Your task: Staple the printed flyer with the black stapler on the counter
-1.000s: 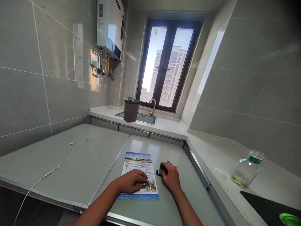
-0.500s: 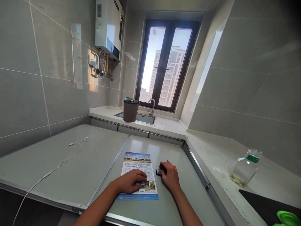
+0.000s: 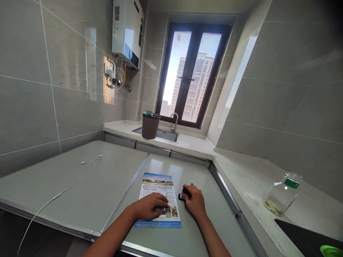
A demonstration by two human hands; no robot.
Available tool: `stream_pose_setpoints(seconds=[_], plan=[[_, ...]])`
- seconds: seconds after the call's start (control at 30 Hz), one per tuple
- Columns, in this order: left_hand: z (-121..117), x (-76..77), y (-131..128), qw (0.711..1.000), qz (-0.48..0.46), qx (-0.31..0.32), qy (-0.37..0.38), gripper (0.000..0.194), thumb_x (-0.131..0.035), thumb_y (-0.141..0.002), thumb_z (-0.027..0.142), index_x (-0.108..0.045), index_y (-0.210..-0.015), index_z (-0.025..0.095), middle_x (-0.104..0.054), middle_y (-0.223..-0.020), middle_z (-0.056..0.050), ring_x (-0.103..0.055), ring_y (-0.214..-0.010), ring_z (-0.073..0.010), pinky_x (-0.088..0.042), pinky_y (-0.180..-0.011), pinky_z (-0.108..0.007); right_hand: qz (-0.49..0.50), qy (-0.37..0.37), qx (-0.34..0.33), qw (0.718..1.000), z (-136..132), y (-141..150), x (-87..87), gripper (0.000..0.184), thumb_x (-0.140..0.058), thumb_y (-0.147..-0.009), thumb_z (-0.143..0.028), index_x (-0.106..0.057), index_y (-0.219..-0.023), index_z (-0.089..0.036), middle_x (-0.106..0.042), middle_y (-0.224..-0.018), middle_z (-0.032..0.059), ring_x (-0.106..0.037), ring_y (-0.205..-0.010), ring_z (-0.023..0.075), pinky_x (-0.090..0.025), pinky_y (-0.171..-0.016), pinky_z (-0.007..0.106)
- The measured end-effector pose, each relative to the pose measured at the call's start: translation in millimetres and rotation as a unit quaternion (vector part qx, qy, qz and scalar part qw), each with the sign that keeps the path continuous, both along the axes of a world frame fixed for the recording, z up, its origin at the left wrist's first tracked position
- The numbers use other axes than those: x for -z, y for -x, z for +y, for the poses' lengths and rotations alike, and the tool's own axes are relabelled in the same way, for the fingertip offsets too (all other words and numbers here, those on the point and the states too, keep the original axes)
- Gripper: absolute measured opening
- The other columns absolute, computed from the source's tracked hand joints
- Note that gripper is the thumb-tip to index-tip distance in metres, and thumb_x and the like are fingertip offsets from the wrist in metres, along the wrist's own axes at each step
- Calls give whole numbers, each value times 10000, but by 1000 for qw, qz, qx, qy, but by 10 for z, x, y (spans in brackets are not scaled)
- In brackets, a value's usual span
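Observation:
A printed flyer (image 3: 157, 192) with a blue top and bottom lies flat on the light grey tabletop. My left hand (image 3: 150, 206) rests palm down across its lower half, fingers stretched out and a little apart, covering part of the print and pictures. Just right of the flyer, my right hand (image 3: 195, 202) is closed around a small black stapler (image 3: 184, 194), low over the table. Its left end sticks out from under my fingers, and the rest is hidden by the hand. A small grey metal bit shows beyond my knuckles.
A white cable (image 3: 77, 182) trails over the left table panel (image 3: 53, 200). On the right counter stand a glass jar (image 3: 282, 194) with a green label and a green object (image 3: 331, 251) on a black surface. A brown bin (image 3: 150, 126) stands by the sink (image 3: 167, 135).
The view has shifted slightly, so the surroundings sit a little further right. Both hands, the flyer and the stapler keep their places.

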State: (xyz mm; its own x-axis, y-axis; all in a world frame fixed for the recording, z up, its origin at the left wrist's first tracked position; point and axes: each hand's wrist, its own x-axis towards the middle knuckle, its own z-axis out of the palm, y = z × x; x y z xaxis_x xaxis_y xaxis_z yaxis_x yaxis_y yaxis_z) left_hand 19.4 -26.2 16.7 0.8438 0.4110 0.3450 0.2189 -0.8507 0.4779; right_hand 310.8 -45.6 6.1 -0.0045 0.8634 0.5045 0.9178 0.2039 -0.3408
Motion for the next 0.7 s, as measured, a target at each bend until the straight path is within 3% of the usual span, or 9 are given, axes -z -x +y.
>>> stream_pose_setpoints(seconds=[0.43,0.7], plan=[[3,-20,2,999,25,10,-18,488,-592,-942,344,-570,-1429,358,-630,-1425,-64,-588,-1263,-316,-413,-1102,-472,-17,-1,7,1000,-5,3,-5,339,-582,-887,-220,-704,-1197,-285,-733,-1104,62,-635,-1086,265,-430,-929,382],[35,49,-20,998,46,12,-39,514,-536,-968,359,-494,-1478,410,-592,-1479,-7,-556,-1304,-314,-379,-1124,-473,-11,-2,4,1000,2,1,3,324,-572,-896,-224,-696,-1186,-294,-733,-1096,60,-627,-1084,272,-424,-912,387]])
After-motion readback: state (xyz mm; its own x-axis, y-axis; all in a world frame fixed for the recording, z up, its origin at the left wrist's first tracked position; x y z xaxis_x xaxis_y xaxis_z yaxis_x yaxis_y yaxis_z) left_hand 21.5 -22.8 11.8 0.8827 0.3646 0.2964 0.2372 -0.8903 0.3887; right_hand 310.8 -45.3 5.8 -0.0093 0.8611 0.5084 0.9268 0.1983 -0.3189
